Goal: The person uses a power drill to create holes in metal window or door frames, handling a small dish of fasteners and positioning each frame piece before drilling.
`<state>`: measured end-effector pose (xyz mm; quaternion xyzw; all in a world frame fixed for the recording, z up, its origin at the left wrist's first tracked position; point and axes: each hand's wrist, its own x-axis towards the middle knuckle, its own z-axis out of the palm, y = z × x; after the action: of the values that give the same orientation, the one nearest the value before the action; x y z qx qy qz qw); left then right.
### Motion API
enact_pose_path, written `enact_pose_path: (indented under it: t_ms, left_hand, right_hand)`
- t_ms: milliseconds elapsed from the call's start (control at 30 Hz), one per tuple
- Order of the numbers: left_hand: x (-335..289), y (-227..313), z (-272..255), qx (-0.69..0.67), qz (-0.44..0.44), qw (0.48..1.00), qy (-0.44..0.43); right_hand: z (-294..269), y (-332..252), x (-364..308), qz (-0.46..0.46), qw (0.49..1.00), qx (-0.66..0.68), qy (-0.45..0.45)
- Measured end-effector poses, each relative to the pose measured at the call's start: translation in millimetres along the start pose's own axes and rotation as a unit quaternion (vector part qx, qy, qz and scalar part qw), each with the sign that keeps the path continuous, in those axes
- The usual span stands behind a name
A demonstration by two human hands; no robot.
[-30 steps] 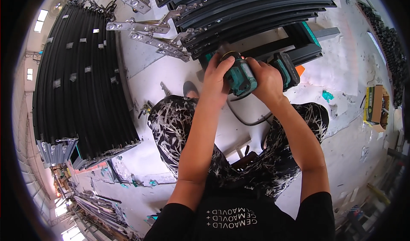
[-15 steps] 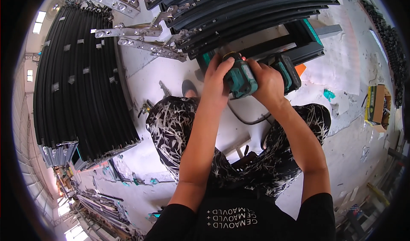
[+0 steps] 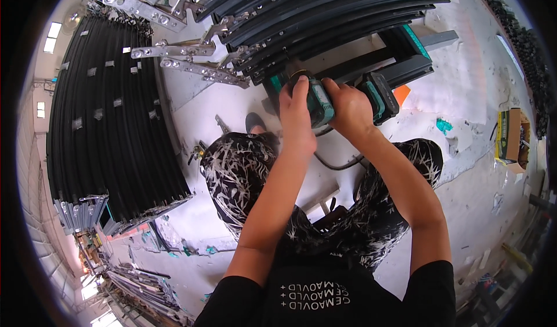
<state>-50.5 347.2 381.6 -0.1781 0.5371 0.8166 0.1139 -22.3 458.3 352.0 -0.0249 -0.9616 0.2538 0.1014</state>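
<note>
My right hand is wrapped round the handle of a teal and black cordless drill, whose black battery shows to the right of my knuckles. My left hand is closed on the left side of the drill's body, near its front end, with the thumb on top. The drill points away from me at the near left part of a black metal frame. Its bit and the exact spot it meets are hidden or blurred.
Long black profiles are stacked beyond the frame, with metal hinge arms at their left. Another tall stack of black profiles stands left. A cable loops below the drill. An opened cardboard box sits right.
Both hands and the drill appear slightly further left, and the frame and stack have shifted that way too. My grip on the drill stays much the same.
</note>
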Motion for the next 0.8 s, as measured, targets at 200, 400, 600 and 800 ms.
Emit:
enact_pose_path:
  t_ms: [200,400,600,800]
  left_hand:
    - [9.9,-7.9,5.9,-0.027,-0.024,0.999,0.015]
    - [13.2,-3.2,2.2,-0.046,-0.052,0.997,0.018]
    - [18.2,-2.5,2.8,-0.023,-0.044,0.998,0.027]
    - [20.0,1.2,1.8,-0.070,-0.065,0.995,0.010]
  right_hand:
    - [2.9,7.6,6.8,-0.011,0.997,-0.070,-0.034]
    - [-4.3,4.7,14.8,-0.065,0.985,-0.157,-0.002]
    - [-7.2,0.9,13.8,-0.054,0.983,-0.176,-0.022]
    - [-6.6,-4.7,18.3,-0.045,0.980,-0.196,-0.010]
